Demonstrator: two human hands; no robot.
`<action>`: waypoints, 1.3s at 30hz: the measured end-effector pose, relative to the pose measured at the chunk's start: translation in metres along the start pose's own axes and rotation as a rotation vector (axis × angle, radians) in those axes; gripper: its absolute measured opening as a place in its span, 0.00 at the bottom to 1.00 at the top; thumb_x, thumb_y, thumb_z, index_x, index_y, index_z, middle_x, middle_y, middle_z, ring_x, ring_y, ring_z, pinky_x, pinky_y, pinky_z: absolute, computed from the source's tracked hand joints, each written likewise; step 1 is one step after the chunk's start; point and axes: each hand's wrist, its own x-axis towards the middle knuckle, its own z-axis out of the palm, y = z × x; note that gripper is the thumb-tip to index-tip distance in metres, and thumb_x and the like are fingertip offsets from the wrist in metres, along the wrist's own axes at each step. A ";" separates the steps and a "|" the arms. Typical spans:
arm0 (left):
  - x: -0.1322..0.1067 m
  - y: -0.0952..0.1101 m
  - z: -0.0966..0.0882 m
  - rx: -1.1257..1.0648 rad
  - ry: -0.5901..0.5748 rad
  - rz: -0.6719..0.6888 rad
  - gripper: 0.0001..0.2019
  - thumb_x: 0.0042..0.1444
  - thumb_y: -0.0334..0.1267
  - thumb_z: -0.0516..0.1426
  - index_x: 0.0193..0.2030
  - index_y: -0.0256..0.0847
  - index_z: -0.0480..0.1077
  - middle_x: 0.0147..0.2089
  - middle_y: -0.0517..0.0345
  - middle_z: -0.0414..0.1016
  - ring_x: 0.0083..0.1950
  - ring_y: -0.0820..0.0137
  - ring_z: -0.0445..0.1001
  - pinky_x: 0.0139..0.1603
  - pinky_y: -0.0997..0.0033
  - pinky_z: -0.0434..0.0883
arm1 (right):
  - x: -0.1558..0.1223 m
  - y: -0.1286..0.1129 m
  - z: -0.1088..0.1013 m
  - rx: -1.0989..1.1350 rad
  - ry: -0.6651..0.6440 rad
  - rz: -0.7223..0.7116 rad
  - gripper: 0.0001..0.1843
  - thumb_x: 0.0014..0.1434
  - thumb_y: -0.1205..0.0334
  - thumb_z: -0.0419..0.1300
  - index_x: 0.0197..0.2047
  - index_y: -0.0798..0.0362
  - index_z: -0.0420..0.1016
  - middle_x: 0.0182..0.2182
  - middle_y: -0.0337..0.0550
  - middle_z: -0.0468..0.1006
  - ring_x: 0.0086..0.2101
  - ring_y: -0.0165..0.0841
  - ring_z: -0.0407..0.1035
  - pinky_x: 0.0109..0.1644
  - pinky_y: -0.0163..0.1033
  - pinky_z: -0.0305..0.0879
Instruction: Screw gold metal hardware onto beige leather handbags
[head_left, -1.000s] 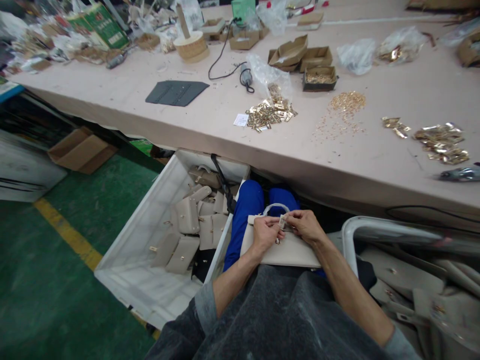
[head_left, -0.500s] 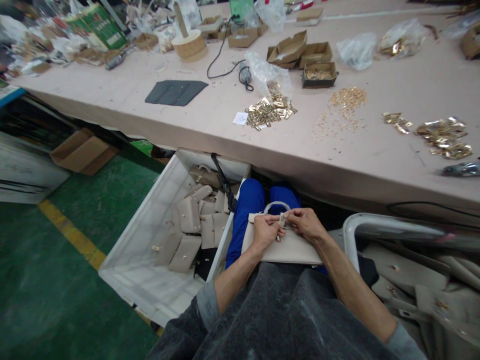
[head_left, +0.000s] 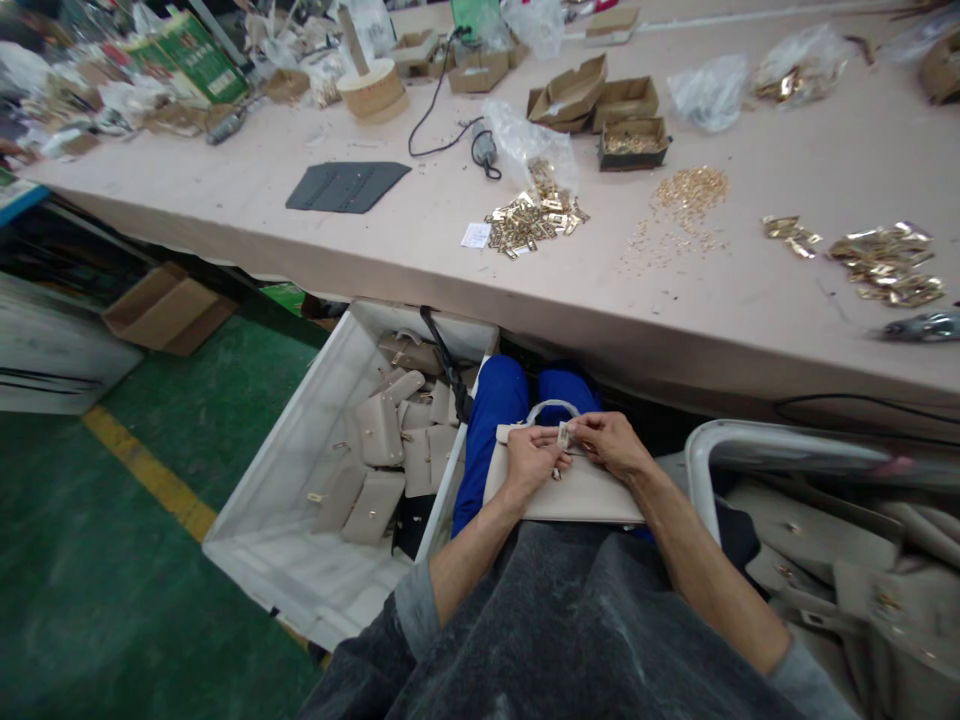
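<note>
A beige handbag (head_left: 577,497) lies flat on my lap, its curved handle (head_left: 552,408) pointing toward the table. My left hand (head_left: 531,458) and my right hand (head_left: 611,443) rest on the bag's upper edge. Both pinch a small metal fitting (head_left: 563,434) between their fingertips, just below the handle. Both hands have their fingers closed around that piece.
A white bin (head_left: 300,480) on my left holds several beige bags (head_left: 384,440). Another white bin (head_left: 750,450) with more bags is at my right. The pink table (head_left: 420,235) carries piles of gold hardware (head_left: 534,220), small cartons (head_left: 631,145), a dark panel (head_left: 346,186) and a corded tool (head_left: 481,150).
The hands stay on the fitting with only small finger movements. My head has shifted a little, so the scene sits slightly differently in view.
</note>
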 end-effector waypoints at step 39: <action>-0.005 0.007 -0.001 -0.057 0.015 0.133 0.12 0.56 0.40 0.65 0.43 0.36 0.83 0.42 0.47 0.85 0.37 0.60 0.85 0.38 0.59 0.85 | -0.026 -0.010 -0.015 -0.096 -0.200 -0.256 0.19 0.52 0.47 0.75 0.37 0.55 0.86 0.30 0.45 0.79 0.23 0.27 0.60 0.26 0.34 0.54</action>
